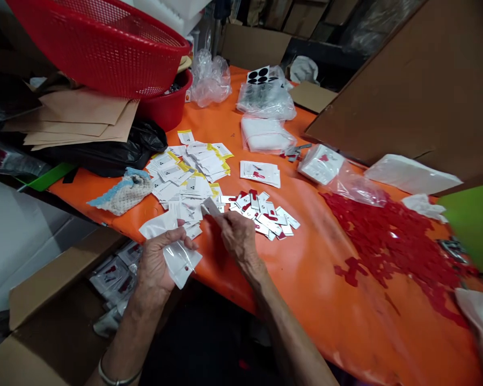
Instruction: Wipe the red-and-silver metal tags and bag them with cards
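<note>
Two hands. Left hand (156, 262), past near edge, above box: grip clamped on one packet (181, 262) (clear plastic, white card inside). Right hand (235, 233): grip pinched together on one white strip (210, 208), near edge. Orange bench (306, 268) carries two loose heaps: white cards (189, 171) beyond left hand, red-marked tags (257, 212) just beyond right hand. Red scraps (390, 246) scattered toward right. One red basket (104, 48) top left. One open cardboard box (60, 289) below near edge, left, holding more packets.

Crowded, cardboard-lined workroom
An orange-covered table (317, 300) runs far, a brown cardboard panel (370, 91) right, an open carton (64, 273) near left.
</note>
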The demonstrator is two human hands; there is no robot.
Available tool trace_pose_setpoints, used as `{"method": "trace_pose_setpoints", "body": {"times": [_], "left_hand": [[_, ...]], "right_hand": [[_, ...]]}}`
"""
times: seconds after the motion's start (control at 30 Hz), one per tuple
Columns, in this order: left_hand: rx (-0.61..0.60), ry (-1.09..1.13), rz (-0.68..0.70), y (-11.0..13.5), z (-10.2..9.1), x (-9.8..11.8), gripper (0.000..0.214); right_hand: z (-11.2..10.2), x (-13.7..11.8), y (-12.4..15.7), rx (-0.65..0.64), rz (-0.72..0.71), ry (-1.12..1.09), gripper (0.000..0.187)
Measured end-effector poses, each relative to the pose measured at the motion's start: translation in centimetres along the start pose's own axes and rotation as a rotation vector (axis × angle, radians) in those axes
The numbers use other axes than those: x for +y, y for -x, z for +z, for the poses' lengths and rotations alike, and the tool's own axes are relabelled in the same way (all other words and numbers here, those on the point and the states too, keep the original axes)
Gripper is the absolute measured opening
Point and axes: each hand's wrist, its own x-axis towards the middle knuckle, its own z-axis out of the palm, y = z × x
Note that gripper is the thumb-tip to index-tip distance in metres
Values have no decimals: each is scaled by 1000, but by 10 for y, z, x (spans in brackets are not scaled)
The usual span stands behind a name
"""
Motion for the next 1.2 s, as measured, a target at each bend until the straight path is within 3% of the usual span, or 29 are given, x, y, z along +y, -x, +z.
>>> {"method": "trace_pose_setpoints", "body": {"times": [0.1, 0.17, 0.33, 0.47, 0.57, 0.67, 0.77, 0.83, 0.93, 1.07, 1.2], "left_hand": [[-67, -117, 34, -1, 11, -18, 25], [-96, -185, 80, -2, 19, -33, 27], [-123, -251, 84, -1, 35, -71, 37], [-130, -336, 153, 5, 42, -91, 31], [-78, -399, 170, 8, 46, -97, 23], [-30, -409, 131, 9, 49, -97, 18], [-16, -403, 81, 8, 50, -95, 25], [-4, -413, 67, 7, 51, -94, 29], [-3, -435, 44, 3, 50, -94, 34], [-15, -430, 78, -1, 47, -96, 36], [-27, -422, 118, -3, 45, -98, 33]], "right_hand": [[-17, 9, 8, 80, 184, -322, 29], [-26, 13, 20, 151, 203, -358, 30], [-35, 24, 53, 373, -27, 68, 31], [-42, 28, 76, 230, -185, 378, 32], [-60, 30, 85, 40, -259, 317, 28], [-83, 47, 73, -48, -147, 78, 24], [-97, 75, 39, 166, 120, 192, 24], [-99, 90, 16, 163, 127, 335, 27], [-96, 96, -4, 6, 43, 440, 23], [-89, 84, -8, -141, 0, 525, 17], [-82, 77, -12, -153, 70, 585, 16]]}}
